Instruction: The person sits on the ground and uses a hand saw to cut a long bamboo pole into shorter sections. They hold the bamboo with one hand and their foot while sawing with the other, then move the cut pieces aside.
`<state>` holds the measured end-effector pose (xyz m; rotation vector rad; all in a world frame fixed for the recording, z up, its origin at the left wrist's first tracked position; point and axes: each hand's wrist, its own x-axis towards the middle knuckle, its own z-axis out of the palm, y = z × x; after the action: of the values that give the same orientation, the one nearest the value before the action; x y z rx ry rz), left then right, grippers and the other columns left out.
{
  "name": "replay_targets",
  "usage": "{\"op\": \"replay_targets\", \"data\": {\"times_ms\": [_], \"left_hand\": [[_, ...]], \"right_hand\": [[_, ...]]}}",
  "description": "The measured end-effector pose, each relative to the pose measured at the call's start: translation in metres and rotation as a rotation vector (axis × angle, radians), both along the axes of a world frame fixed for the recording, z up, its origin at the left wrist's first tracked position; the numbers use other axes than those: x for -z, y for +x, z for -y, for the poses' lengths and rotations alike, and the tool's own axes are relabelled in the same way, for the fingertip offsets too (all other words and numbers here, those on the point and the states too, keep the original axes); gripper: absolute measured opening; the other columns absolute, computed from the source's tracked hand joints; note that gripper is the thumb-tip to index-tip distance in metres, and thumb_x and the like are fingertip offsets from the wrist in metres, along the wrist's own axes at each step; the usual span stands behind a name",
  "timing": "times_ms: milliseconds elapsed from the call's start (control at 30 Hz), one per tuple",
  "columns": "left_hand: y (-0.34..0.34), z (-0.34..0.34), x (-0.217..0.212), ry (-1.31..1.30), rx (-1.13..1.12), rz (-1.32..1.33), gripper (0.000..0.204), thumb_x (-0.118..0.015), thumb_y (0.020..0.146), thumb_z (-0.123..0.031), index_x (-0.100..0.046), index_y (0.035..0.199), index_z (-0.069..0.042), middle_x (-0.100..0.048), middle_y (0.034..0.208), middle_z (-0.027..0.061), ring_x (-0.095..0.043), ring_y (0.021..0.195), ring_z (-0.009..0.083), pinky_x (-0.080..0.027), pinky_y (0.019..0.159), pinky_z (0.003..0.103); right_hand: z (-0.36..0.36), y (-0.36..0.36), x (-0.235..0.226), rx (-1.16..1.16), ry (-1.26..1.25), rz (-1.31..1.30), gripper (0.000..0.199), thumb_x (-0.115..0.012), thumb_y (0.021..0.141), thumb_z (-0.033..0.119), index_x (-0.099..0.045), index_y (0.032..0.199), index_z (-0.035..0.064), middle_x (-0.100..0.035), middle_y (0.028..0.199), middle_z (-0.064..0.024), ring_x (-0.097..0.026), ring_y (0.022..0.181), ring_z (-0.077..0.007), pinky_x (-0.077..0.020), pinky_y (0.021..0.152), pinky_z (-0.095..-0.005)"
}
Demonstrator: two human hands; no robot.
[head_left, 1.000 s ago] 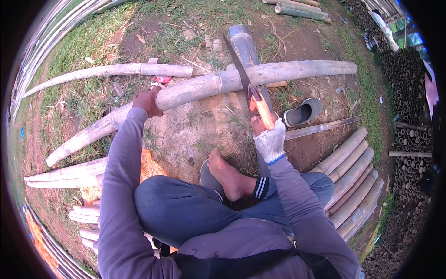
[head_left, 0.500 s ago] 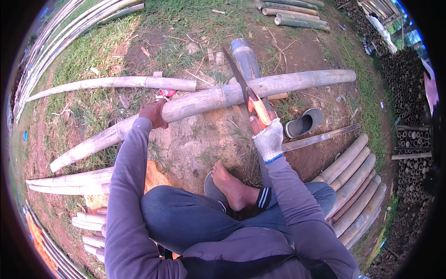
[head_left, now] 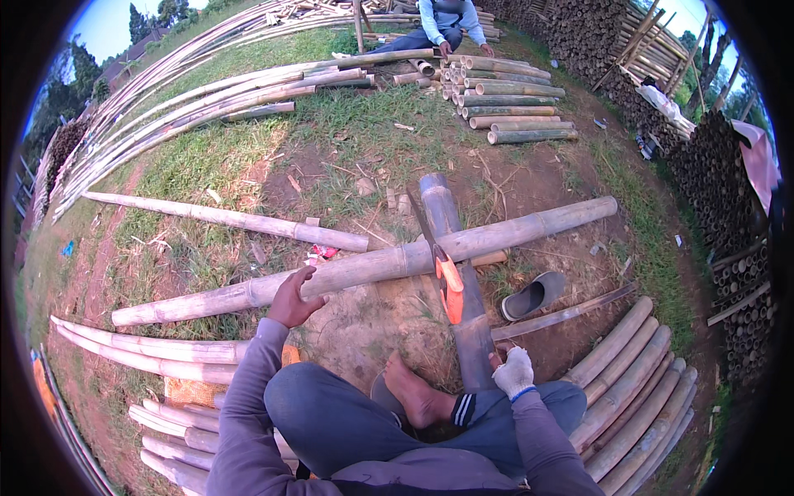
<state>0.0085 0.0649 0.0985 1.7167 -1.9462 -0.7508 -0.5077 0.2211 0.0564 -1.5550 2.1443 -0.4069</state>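
Observation:
A long pale bamboo pole lies slantwise across a darker, thicker bamboo pole. A handsaw rests with its blade across the pale pole, its orange handle toward me and in neither hand. My left hand is open beside the pale pole, fingers spread and holding nothing; whether a fingertip touches the pole is hard to see. My right hand, in a white fingerless-looking glove, is near my knee, away from the saw. Its fingers are loosely bent and slightly apart, with nothing visible in them.
Cut bamboo lengths lie at right, with more poles at left. A grey shoe and a bamboo strip sit beyond my right hand. Another pole lies farther left. A person works behind stacked bamboo.
My right hand has let go of the saw and drawn back toward me. My left hand has lifted off the pale pole and opened. The view has tilted up, bringing the other person into sight.

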Motion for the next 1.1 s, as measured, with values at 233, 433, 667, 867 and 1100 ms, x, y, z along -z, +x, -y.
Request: {"op": "replay_targets", "data": {"times_ms": [233,433,667,867,1100], "left_hand": [[-0.003,-0.067,-0.131,0.021,0.199,0.079,0.075,-0.089,0.086,-0.036,-0.057,0.146,-0.005,-0.07,0.13,0.0229,-0.07,0.12,0.0339,-0.057,0.102,0.044],[-0.076,-0.108,-0.161,0.044,0.265,0.201,0.067,-0.082,0.089,-0.042,-0.058,0.143,-0.01,-0.074,0.122,0.0199,-0.071,0.114,0.0408,-0.057,0.098,0.049],[-0.067,-0.108,-0.136,0.169,0.336,0.452,0.063,-0.077,0.091,-0.052,-0.061,0.138,-0.014,-0.078,0.107,0.0159,-0.074,0.104,0.0393,-0.057,0.093,0.052],[-0.079,-0.112,-0.148,0.184,0.332,0.473,0.062,-0.078,0.09,-0.051,-0.063,0.136,-0.012,-0.078,0.108,0.0158,-0.074,0.104,0.0387,-0.057,0.092,0.051],[-0.083,-0.111,-0.147,0.21,0.324,0.483,0.061,-0.079,0.09,-0.05,-0.064,0.134,-0.011,-0.078,0.109,0.0174,-0.074,0.104,0.0391,-0.057,0.094,0.05]], "right_hand": [[0.012,0.001,0.033,-0.014,0.006,0.039,0.038,-0.08,0.088,0.029,-0.077,0.117,0.0046,-0.077,0.113,-0.021,-0.073,0.109,-0.0393,-0.0562,0.099,-0.0471],[0.015,-0.003,0.044,0.056,-0.021,0.17,0.036,-0.082,0.088,0.029,-0.078,0.113,0.0032,-0.078,0.11,-0.0206,-0.074,0.106,-0.0376,-0.0571,0.094,-0.0456],[0.015,-0.008,0.049,0.103,-0.072,0.219,0.035,-0.082,0.087,0.027,-0.077,0.109,0.0,-0.077,0.105,-0.0221,-0.074,0.103,-0.0374,-0.0576,0.091,-0.0455],[0.018,-0.013,0.055,0.027,-0.092,0.218,0.037,-0.083,0.086,0.029,-0.076,0.108,0.0003,-0.077,0.106,-0.0239,-0.074,0.103,-0.0394,-0.0575,0.091,-0.0465],[0.018,-0.013,0.053,0.049,-0.043,0.274,0.036,-0.08,0.086,0.031,-0.077,0.108,0.0033,-0.076,0.109,-0.0235,-0.073,0.107,-0.0396,-0.0569,0.095,-0.0466]]}}
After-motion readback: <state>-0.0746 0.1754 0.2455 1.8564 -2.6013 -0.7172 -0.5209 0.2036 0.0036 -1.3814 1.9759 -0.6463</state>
